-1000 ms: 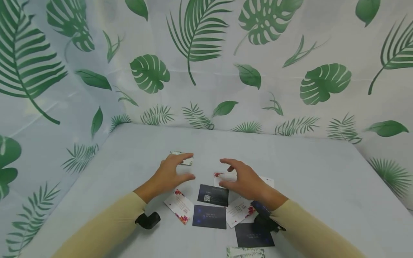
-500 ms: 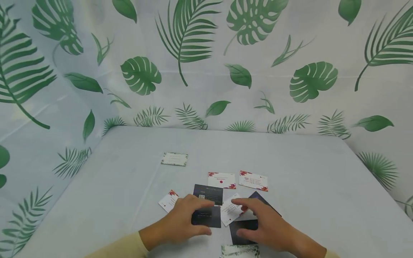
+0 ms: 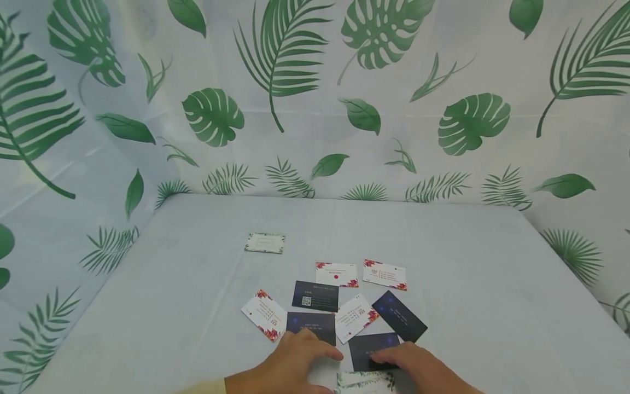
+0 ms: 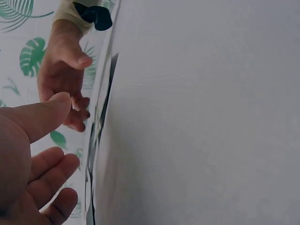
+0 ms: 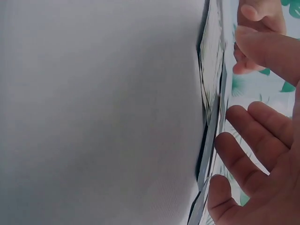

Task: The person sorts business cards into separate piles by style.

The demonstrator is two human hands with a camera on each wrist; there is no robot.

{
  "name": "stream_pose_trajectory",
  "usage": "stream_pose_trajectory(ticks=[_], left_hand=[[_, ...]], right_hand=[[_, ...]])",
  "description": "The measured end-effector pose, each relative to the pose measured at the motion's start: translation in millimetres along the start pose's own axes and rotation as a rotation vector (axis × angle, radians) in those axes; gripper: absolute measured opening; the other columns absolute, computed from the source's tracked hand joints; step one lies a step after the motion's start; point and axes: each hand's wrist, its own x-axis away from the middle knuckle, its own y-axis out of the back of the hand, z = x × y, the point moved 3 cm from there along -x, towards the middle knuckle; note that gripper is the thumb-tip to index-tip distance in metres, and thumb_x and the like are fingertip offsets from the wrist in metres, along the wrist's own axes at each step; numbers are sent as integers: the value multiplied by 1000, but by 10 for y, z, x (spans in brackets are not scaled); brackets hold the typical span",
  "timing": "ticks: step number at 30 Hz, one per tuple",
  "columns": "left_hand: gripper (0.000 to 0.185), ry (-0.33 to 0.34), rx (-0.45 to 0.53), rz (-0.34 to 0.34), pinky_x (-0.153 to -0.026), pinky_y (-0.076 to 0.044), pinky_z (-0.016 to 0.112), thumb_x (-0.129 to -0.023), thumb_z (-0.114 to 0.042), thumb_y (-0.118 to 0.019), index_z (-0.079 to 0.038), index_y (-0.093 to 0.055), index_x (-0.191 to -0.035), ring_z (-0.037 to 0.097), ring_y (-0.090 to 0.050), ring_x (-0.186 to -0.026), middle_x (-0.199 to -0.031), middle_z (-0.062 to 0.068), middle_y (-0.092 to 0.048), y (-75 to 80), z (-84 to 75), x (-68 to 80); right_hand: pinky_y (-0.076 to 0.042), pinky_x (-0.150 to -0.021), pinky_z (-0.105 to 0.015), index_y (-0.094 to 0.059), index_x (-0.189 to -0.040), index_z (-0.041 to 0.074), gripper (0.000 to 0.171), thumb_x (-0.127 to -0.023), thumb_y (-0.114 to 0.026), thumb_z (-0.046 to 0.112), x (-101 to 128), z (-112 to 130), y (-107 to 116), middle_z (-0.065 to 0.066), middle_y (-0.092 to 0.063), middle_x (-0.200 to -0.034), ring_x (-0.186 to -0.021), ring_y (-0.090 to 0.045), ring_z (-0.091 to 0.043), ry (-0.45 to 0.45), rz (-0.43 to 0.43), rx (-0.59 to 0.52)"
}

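My left hand hovers at the near edge of the spread cards, its fingers overlapping a dark blue card in the head view. Opposite it, my right hand has its fingertips over another dark card. Between the two hands lie overlapping white cards with green leaf borders, partly cut off by the frame. Both wrist views show relaxed, spread fingers holding nothing, the left hand and right hand facing each other. In these views the cards appear edge-on as a thin strip.
Further back lie white cards with red flowers, a dark card with a QR code and a tilted dark card. One leaf-bordered card sits apart on the white table. A leaf-print backdrop surrounds the table.
Both hands have drawn back from above the far cards toward the near edge, beside the leaf-bordered cards. The head view has shifted slightly. The cards keep their arrangement.
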Motion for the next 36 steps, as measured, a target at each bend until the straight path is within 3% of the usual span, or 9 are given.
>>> stream_pose_trajectory(ticks=[4, 9, 15, 22, 30, 36], left_hand=[[47, 32, 4, 65, -75, -29, 23, -74, -33, -89, -28, -73, -119, -2, -44, -94, -107, -23, -65, -54, -11, -2], [45, 40, 45, 125, -73, -29, 23, -77, -29, -88, -26, -73, -119, -3, -42, -90, -103, -24, -63, -124, 3, 5], [43, -29, 31, 100, -74, -29, 20, -79, -30, -85, -22, -72, -120, -5, -42, -90, -108, -22, -65, -121, 3, 29], [43, -43, 35, 91, -74, -29, 20, -79, -31, -85, -22, -72, -119, -6, -41, -90, -109, -21, -65, -116, -2, 32], [43, -55, 24, 77, -74, -29, 19, -80, -32, -84, -21, -72, -119, -5, -42, -91, -111, -21, -66, -118, -11, 31], [44, -67, 8, 88, -74, -29, 19, -82, -34, -82, -21, -71, -122, -4, -42, -91, -113, -19, -65, -128, -9, 27]], right_hand=[[-50, -86, -28, -62, -129, 25, 56, -83, -77, 52, 26, -64, -41, 14, -59, -118, -100, -51, -6, 10, 43, 0], [-49, -82, -31, -65, -124, 29, 49, -85, -72, 58, 28, -64, -72, 23, -58, -114, -99, -49, -6, -51, 108, 19], [-46, -75, -30, -66, -121, 27, 45, -88, -69, 57, 48, 7, -76, 25, -59, -110, -95, -48, -5, 73, 16, 116], [-45, -74, -31, -65, -120, 22, 48, -88, -70, 57, 21, 5, -88, 22, -58, -109, -94, -47, -4, 99, 6, 148], [-43, -75, -37, -63, -120, 22, 46, -87, -73, 53, 8, -37, -127, 18, -57, -112, -98, -48, -6, 82, -15, 91], [-44, -74, -38, -63, -123, 20, 51, -85, -74, 51, -3, -23, -140, 14, -60, -115, -102, -53, -9, 129, -81, 160]])
